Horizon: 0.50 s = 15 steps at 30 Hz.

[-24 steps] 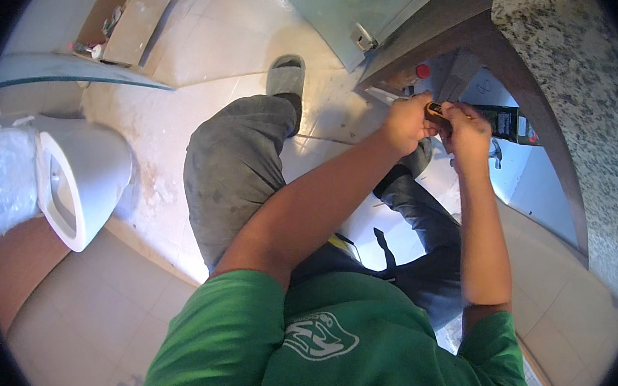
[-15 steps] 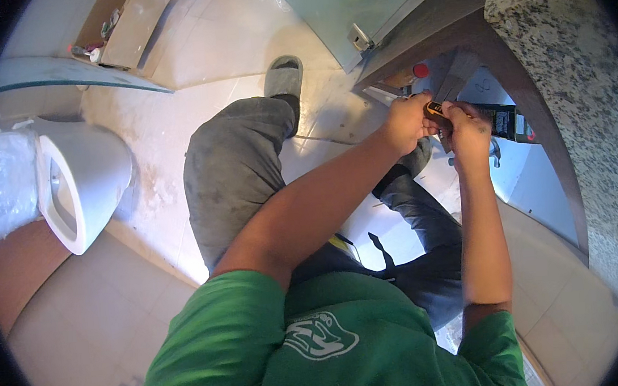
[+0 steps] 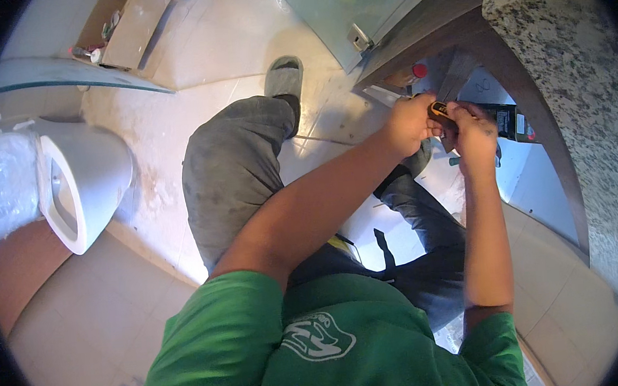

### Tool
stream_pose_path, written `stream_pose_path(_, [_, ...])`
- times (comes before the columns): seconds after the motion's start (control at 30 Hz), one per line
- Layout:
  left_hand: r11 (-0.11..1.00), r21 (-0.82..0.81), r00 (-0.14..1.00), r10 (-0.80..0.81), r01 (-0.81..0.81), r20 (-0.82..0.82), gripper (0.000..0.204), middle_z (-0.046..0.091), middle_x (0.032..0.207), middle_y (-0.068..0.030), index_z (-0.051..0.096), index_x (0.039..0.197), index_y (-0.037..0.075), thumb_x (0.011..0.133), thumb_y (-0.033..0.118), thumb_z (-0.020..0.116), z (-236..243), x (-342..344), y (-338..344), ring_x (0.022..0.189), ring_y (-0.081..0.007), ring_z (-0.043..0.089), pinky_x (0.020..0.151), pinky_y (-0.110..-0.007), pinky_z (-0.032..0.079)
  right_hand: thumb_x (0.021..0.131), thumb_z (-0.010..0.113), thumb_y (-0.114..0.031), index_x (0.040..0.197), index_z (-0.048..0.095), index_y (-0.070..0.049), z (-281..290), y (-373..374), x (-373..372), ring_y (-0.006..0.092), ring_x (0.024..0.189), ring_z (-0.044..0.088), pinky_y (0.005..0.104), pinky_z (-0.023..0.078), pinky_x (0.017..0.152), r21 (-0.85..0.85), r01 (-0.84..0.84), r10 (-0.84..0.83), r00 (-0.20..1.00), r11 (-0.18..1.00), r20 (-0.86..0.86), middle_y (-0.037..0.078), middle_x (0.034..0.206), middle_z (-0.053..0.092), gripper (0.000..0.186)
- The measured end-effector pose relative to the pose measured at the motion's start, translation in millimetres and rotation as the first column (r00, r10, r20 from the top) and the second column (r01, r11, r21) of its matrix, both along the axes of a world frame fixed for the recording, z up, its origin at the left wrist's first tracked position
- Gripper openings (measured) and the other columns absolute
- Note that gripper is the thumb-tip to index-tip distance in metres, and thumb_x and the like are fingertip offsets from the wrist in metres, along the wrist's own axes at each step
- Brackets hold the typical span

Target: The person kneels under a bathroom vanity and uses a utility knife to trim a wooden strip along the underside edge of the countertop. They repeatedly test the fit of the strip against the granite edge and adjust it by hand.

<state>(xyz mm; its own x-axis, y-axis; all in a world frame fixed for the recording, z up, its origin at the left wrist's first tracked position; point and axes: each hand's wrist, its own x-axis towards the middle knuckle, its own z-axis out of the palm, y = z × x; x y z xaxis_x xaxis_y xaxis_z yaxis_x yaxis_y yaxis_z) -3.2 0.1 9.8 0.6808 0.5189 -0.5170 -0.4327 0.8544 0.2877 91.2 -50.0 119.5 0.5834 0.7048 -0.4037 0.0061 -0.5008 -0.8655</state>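
Note:
My right hand (image 3: 476,136) is closed around a tool with a black-and-yellow handle (image 3: 439,112); its working end is hidden, so its kind cannot be made out. Close against it, my left hand (image 3: 412,123) is closed too, its fingertips meeting the handle's near end. What the left fingers pinch is hidden. Both hands are at the opening of a dark wooden cabinet (image 3: 470,31) under a speckled stone counter (image 3: 566,49). Just beyond the right hand, inside the cabinet, lies a dark box or package (image 3: 510,120). A red-capped container (image 3: 416,73) stands behind the hands.
An open glass door (image 3: 339,16) with a metal hinge (image 3: 360,39) stands beside the cabinet. At the left are a white toilet (image 3: 93,174), a glass panel (image 3: 75,79) and a cardboard box (image 3: 136,29) of loose items. My sandalled foot (image 3: 285,79) rests on the tiles.
Both hands stay together at the cabinet. My right hand and the tool handle have shifted very slightly to the right; the handle has turned a little.

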Motion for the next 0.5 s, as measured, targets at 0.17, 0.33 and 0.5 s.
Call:
stream_pose_path(0.17, [0.999, -0.028, 0.999, -0.045, 0.045, -0.002, 0.029, 0.068, 0.087, -0.0085, 0.063, 0.098, 0.006, 0.103, 0.032, 0.053, -26.1, -3.4, 5.2, 0.076, -0.0211, 0.066, 0.072, -0.034, 0.056, 0.087, 0.072, -0.015, 0.095, 0.074, 0.002, -32.2, 0.3, -2.7, 0.0096, 0.062, 0.054, 0.025, 0.042, 0.055, 0.02, 0.01, -0.01, 1.0, 1.0, -0.013, 0.003, 0.077, 0.066, 0.019])
stream_pose_path(0.33, [0.999, -0.003, 0.999, -0.038, 0.038, -0.039, 0.031, 0.068, 0.085, -0.0092, 0.062, 0.097, 0.005, 0.103, 0.035, 0.054, -6.6, -1.8, -1.1, 0.073, -0.0206, 0.066, 0.07, -0.034, 0.056, 0.088, 0.071, -0.018, 0.096, 0.074, 0.0, -24.4, -6.9, 3.2, 0.0088, 0.057, 0.051, 0.0236, 0.037, 0.051, -0.007, 0.0, 0.0, 1.0, 1.0, 0.012, 0.002, 0.073, 0.064, 0.02])
stream_pose_path(0.5, [1.0, 0.029, 0.999, 0.009, -0.008, -0.042, 0.029, 0.067, 0.082, -0.011, 0.061, 0.094, 0.004, 0.1, 0.032, 0.059, 8.5, 1.0, -3.7, 0.066, -0.0211, 0.066, 0.062, -0.036, 0.057, 0.089, 0.071, -0.019, 0.095, 0.072, 0.001, -1.6, -6.9, -1.9, 0.0086, 0.053, 0.051, 0.0237, 0.034, 0.046, 0.04, 0.001, -0.002, 1.0, 0.999, 0.027, 0.003, 0.072, 0.064, 0.021])
